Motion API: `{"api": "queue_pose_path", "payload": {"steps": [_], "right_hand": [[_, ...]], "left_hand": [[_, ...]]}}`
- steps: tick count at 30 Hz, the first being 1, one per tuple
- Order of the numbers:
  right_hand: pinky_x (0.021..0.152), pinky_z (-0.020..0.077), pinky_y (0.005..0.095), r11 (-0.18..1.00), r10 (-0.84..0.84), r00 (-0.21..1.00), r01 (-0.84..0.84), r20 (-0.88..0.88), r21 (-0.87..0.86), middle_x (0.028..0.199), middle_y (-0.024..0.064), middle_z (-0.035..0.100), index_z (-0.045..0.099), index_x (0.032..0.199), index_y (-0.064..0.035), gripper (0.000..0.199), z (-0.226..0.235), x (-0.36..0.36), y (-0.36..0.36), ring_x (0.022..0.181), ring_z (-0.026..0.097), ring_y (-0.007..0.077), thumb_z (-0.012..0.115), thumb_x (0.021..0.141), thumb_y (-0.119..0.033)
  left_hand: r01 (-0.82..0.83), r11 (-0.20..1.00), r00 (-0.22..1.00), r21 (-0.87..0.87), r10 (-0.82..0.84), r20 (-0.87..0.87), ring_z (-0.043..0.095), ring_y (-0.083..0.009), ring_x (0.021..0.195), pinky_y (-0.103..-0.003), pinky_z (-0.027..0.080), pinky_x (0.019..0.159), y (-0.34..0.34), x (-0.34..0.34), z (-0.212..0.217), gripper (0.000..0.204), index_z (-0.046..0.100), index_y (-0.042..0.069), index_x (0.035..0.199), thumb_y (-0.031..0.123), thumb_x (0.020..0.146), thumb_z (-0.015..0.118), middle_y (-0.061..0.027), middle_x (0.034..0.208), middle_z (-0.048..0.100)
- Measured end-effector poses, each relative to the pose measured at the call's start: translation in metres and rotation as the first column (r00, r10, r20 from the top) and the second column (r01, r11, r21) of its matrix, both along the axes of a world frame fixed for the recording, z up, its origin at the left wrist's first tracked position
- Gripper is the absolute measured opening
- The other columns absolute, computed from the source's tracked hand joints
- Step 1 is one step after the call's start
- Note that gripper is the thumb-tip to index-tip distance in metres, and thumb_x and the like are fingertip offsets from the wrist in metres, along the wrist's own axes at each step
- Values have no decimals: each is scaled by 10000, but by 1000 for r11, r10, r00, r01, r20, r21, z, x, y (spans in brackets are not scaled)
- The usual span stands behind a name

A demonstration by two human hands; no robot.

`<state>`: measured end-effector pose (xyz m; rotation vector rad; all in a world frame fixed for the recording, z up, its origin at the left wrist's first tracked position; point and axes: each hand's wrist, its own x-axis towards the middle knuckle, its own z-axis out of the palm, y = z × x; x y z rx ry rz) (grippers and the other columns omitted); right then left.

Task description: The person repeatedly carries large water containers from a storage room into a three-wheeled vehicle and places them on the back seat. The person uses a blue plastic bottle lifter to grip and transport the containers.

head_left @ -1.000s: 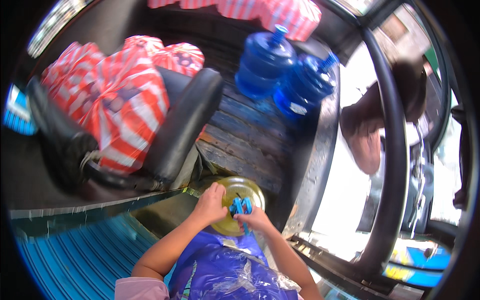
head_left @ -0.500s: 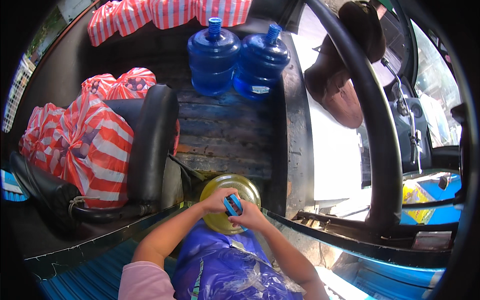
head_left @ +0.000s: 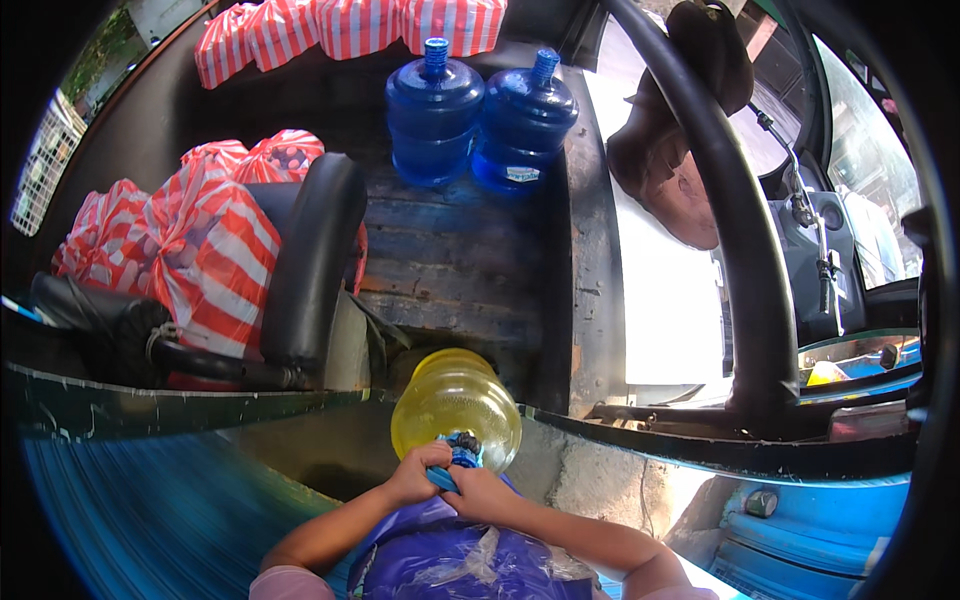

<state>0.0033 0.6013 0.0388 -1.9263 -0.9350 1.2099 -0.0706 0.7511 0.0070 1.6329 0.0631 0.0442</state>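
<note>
A yellow translucent water jug (head_left: 455,405) tilts toward me at the vehicle's edge, its neck pointing my way. Around its neck sits a blue carrying handle (head_left: 443,481). My left hand (head_left: 418,473) is closed on the left side of this handle, with its thumb on top. Closed on the handle from the right is my right hand (head_left: 484,497), its fingers partly hidden. Both hands are close together, just below the jug's mouth. Farther in, two blue water jugs (head_left: 434,125) stand upright side by side on the slatted floor (head_left: 450,270).
Red-and-white striped bags (head_left: 220,265) fill a black seat on the left. More striped bags (head_left: 450,25) line the back. A padded black armrest (head_left: 315,260) rises left of the floor. On the right are a thick black bar (head_left: 735,200), a brown saddle (head_left: 670,190) and handlebars (head_left: 800,205).
The yellow jug has tipped toward me, so its side now shows. Both hands have come down and nearer to my body, still on the blue handle.
</note>
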Motion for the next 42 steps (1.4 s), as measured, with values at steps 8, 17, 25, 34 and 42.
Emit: {"api": "queue_pose_path", "payload": {"steps": [8,17,25,34,42], "right_hand": [[716,506,495,999,24,973,-29,228,19,801,245,649,589,944,-3,262,84,15,-26,784,638,426,650,773,-192],[708,516,466,926,-357,842,262,405,272,788,247,650,629,886,-3,239,93,119,38,801,639,424,689,713,-157],[759,497,426,870,-491,679,417,546,264,885,216,669,624,973,-24,290,115,286,119,867,648,382,657,715,-154],[854,500,405,860,-509,729,450,458,240,1024,247,655,495,1241,-3,641,117,388,200,939,654,368,717,653,-129],[670,497,293,595,-784,618,718,63,361,879,122,629,432,1312,-69,735,82,435,95,747,616,169,713,637,4]], "left_hand": [[-54,975,965,214,-3,260,453,-275,626,-364,353,593,-22,15,78,193,421,12,593,-53,626,600,-102,624,432],[-84,911,950,403,-50,309,498,-268,664,-358,364,585,45,151,96,145,444,8,681,-27,656,583,-125,657,478],[-529,630,835,569,265,482,451,-384,1225,-428,359,1031,96,241,83,651,402,38,1320,25,712,634,-215,1282,489],[-710,595,656,376,754,46,158,-505,1381,-524,200,1118,84,242,-44,894,109,88,1515,406,865,635,-364,1475,123],[-631,609,730,481,676,102,99,-521,1387,-631,169,1087,53,325,-17,953,186,190,1511,342,759,751,-321,1499,44]]}}
